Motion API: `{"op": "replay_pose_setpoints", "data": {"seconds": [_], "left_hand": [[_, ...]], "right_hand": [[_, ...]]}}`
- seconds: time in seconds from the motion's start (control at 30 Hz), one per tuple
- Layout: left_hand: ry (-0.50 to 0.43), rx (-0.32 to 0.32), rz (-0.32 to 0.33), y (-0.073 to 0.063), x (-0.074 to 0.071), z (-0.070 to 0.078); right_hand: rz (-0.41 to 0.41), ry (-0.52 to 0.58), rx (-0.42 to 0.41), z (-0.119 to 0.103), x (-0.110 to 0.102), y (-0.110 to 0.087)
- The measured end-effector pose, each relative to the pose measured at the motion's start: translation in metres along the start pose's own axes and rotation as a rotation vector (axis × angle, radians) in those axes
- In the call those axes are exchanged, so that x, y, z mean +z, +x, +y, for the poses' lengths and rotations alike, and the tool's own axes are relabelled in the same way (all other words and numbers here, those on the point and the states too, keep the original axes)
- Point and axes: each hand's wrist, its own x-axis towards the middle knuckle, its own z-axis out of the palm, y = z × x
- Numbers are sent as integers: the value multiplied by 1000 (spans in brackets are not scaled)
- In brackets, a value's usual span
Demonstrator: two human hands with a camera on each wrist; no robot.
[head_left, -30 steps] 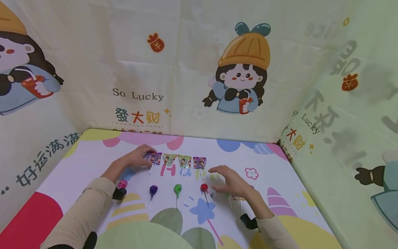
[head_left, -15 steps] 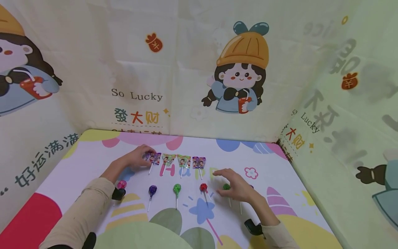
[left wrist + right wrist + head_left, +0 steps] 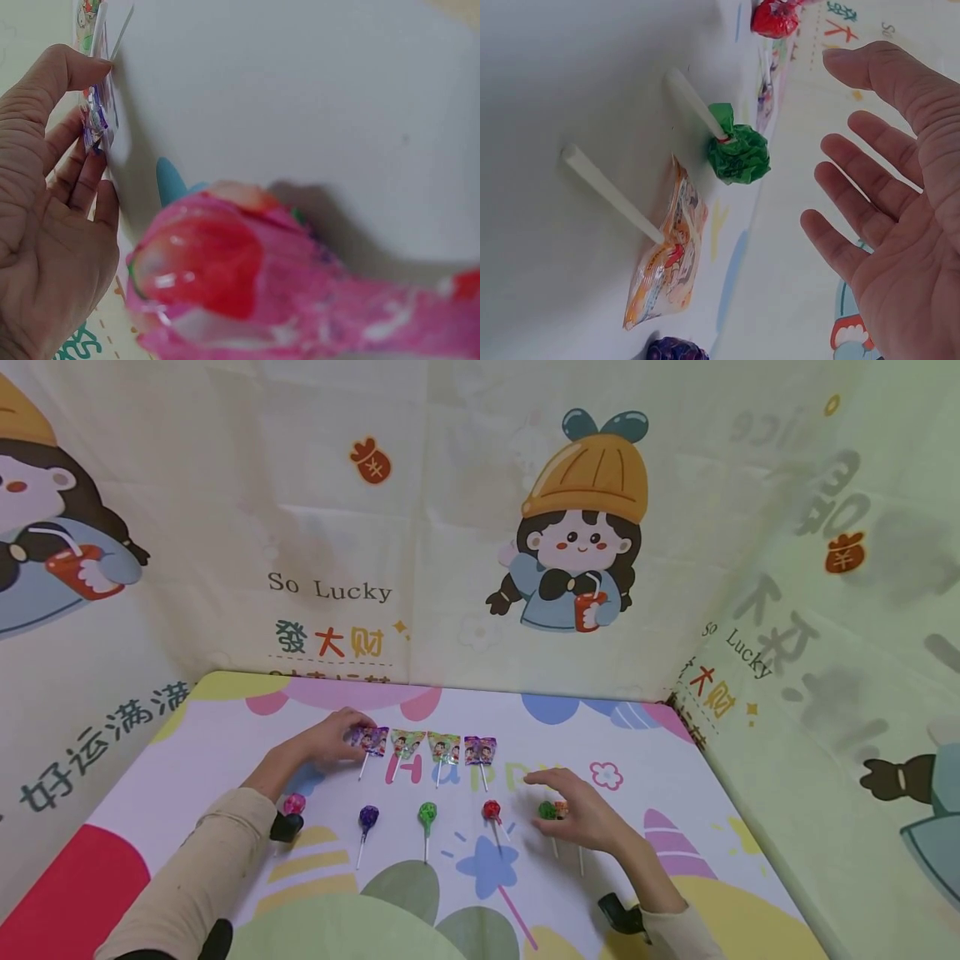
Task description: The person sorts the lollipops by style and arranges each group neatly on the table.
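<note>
At the left end of a back row of flat-wrapped lollipops, my left hand (image 3: 330, 739) pinches a purple flat lollipop (image 3: 375, 741) between thumb and fingers; its wrapper (image 3: 95, 124) is partly covered in the left wrist view. Two green flat lollipops (image 3: 407, 744) and another purple one (image 3: 480, 752) continue the row. My right hand (image 3: 581, 814) hovers with fingers spread, holding nothing. Nearest to it are a round green lollipop (image 3: 739, 156) and an orange flat-wrapped lollipop (image 3: 667, 262), which it partly hides in the head view.
Round lollipops form a front row: pink (image 3: 295, 804) under the left wrist, purple (image 3: 368, 817), green (image 3: 427, 812) and red (image 3: 492, 811). A dark purple one (image 3: 676, 350) lies beyond the orange wrapper. Printed cloth walls (image 3: 450, 543) enclose the table's back and sides.
My right hand has drawn back to the right, away from the red lollipop, uncovering the round green lollipop and part of the orange one. My left hand stays in place.
</note>
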Motion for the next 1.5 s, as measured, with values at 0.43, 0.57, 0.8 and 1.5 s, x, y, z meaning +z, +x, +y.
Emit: {"op": "replay_pose_setpoints", "data": {"seconds": [0.43, 0.57, 0.8, 1.5], "left_hand": [[-8, -10, -4, 0, 0, 0], [-2, -10, -3, 0, 0, 0], [-1, -10, 2, 1, 1, -1], [-4, 6, 4, -1, 0, 0]], "right_hand": [[1, 19, 56, 3, -4, -11], [11, 4, 42, 4, -5, -14], [47, -15, 32, 7, -7, -20], [68, -37, 61, 22, -8, -34]]}}
